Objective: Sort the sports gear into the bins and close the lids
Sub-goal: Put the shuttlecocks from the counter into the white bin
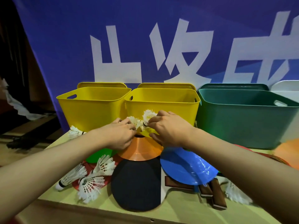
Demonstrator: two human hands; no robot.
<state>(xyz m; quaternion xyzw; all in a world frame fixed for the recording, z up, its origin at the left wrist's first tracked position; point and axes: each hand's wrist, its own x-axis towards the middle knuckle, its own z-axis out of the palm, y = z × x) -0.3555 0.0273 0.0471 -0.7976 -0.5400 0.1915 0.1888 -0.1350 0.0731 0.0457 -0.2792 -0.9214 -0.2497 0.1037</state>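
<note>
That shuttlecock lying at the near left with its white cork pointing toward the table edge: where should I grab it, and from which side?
Judging by its pose, pinch the shuttlecock at the cork end, coming from the near left. It lies on its side with the cork clear of the pile, while its feather skirt points into the other shuttlecocks.

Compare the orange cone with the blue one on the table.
The orange cone sits upright in the middle just below both hands, its top hole showing; the blue cone lies to its right, tipped toward the camera, over the paddle handles. The orange one looks matte, the blue one glossy. Both are shallow plastic disc cones.
</note>
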